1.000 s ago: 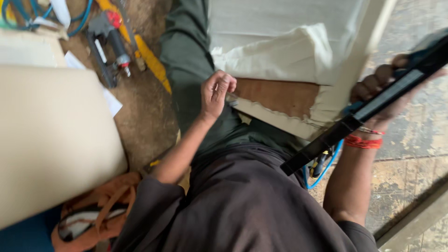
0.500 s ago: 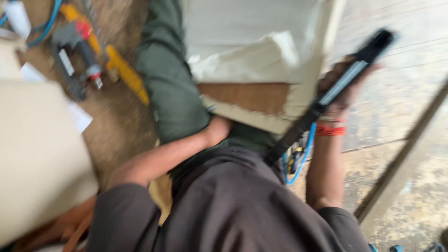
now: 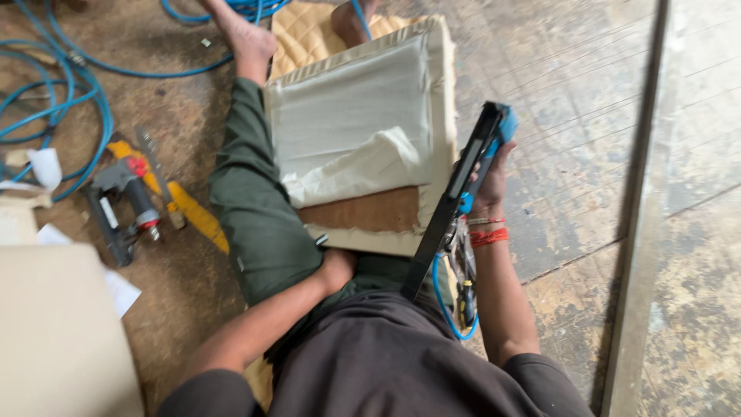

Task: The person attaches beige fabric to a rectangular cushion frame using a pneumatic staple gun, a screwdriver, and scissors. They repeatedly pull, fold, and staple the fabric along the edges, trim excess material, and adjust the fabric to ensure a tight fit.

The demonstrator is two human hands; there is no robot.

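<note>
Lowered left hand [image 3: 337, 268], one stapler [image 3: 463, 193]

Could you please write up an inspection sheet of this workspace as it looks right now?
Surface: worn wooden floor, dusty.
Job's things: seat cushion panel with loose white fabric lies on the person's legs; black and blue staple gun.
Clutter: second staple gun, yellow tool, paper scraps.
Hands: right hand holds the gun; left hand at the panel's near edge.
Cables: blue air hose coiled on the floor.
Surroundings: beige board.
</note>
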